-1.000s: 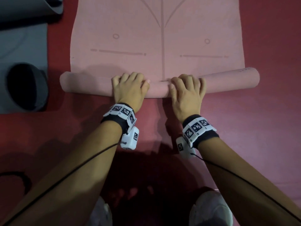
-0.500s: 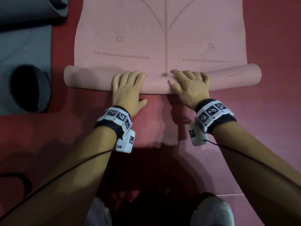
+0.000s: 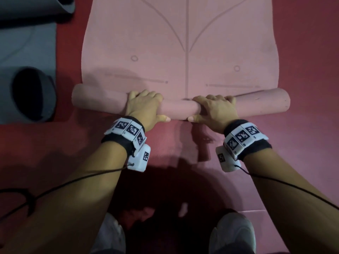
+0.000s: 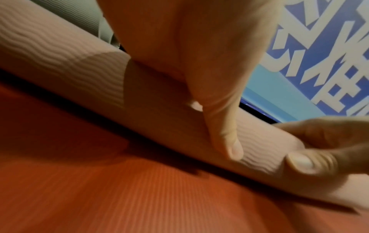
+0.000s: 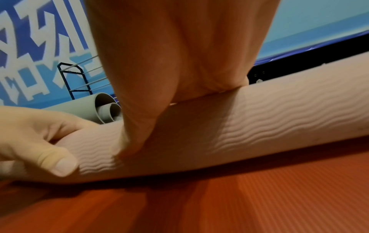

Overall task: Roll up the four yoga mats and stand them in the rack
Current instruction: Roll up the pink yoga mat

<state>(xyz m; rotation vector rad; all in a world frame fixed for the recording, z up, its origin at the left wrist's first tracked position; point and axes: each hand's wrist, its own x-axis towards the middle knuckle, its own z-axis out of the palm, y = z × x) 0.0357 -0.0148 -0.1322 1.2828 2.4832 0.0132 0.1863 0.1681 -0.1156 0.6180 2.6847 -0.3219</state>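
A pink yoga mat lies flat ahead of me, its near end wound into a roll that runs left to right across the red floor. My left hand grips the roll left of centre, fingers curled over the top and thumb on the near side. My right hand grips it right of centre in the same way. In the left wrist view my left hand wraps the ribbed roll. In the right wrist view my right hand wraps the roll.
A grey mat lies at the left with a rolled grey end open toward me. Another grey roll lies beyond, beside a dark wire rack against a blue wall. My white shoes are at the bottom.
Both hands went from fingers laid flatter on top of the roll to curled round it, thumbs at the near side. The roll has moved forward over the mat's markings.
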